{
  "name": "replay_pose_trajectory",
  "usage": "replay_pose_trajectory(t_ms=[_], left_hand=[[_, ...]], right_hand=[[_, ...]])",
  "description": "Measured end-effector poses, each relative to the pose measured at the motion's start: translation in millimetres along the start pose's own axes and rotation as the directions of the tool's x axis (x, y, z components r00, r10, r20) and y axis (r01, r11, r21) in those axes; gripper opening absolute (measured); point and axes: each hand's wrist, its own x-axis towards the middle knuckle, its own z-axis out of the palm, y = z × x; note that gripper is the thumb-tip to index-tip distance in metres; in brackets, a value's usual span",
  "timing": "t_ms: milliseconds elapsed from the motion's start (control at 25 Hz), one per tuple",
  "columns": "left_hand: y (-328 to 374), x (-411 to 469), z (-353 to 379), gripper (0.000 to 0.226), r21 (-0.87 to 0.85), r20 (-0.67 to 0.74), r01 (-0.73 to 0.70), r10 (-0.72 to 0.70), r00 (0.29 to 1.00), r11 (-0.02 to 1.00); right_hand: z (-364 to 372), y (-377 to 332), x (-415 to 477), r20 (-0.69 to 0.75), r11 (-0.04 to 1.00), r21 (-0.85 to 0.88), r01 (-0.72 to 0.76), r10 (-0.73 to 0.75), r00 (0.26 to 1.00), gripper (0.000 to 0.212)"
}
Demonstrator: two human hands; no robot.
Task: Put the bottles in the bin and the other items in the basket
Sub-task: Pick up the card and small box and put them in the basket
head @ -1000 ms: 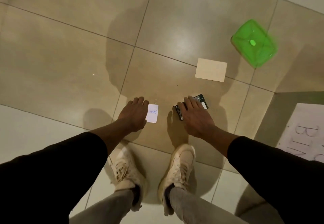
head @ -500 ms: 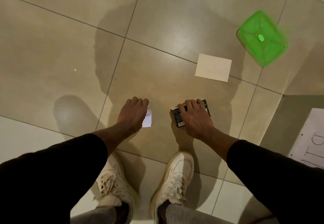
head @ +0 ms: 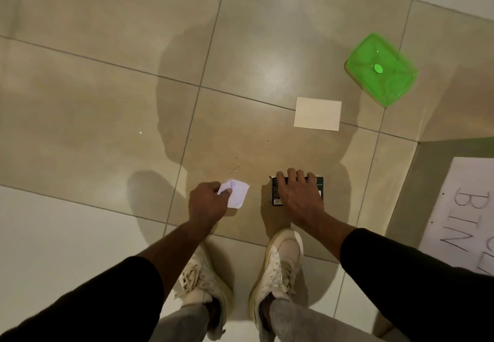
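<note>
A small white paper slip (head: 238, 194), judged light and limp, is pinched at 1 corner in the grip of the left hand (head: 207, 204). A small dark box (head: 275, 194), likely stiff, is clasped on the tiled floor (head: 107, 101) by the right hand (head: 300, 198).

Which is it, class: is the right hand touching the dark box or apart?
Touching. The head view shows the right hand lying on the dark box, fingers curled over its far edge.
</note>
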Motion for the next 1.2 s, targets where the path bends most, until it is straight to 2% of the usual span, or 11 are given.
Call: replay_pose_trajectory(t_ms=[120, 240, 560, 720, 840, 1000, 1120, 1200], left_hand=[[28, -52, -40, 0.013, -0.257, -0.029, 0.137, -0.15, 0.988, 0.957], [70, -117, -92, 0.021, -0.411, -0.01, 0.2, -0.224, 0.975, 0.889], [164, -291, -221, 0.02, -0.423, -0.051, 0.181, -0.223, 0.974, 0.888], [202, -364, -274, 0.019, -0.57, 0.007, 0.202, -0.242, 0.97, 0.796], [227, -409, -300, 0.016, -0.662, 0.098, 0.21, -0.195, 0.976, 0.719], [250, -454, -312, 0.018, -0.561, 0.093, 0.162, -0.133, 0.987, 0.812], [257, -485, -309, 0.011, -0.562, 0.162, 0.18, -0.106, 0.981, 0.808], [260, -503, -301, 0.009, -0.53, 0.209, 0.142, -0.034, 0.977, 0.836]], right_hand=[[-47, -10, -59, -0.014, 0.995, 0.082, -0.053, 0.055, 0.998, 0.069], [-114, -13, -129, -0.024, 0.987, 0.135, -0.087, 0.091, 0.996, 0.074], [-272, 3, -305, -0.059, 0.947, 0.247, -0.208, 0.229, 0.972, 0.087], [-329, 17, -376, -0.108, 0.915, 0.303, -0.267, 0.311, 0.944, 0.09], [-360, 21, -427, -0.142, 0.881, 0.362, -0.304, 0.374, 0.916, 0.089], [-386, 25, -485, -0.161, 0.806, 0.456, -0.377, 0.491, 0.856, 0.089], [-390, 22, -527, -0.149, 0.71, 0.546, -0.444, 0.604, 0.783, 0.089], [-383, 17, -557, -0.134, 0.634, 0.603, -0.484, 0.679, 0.722, 0.092]])
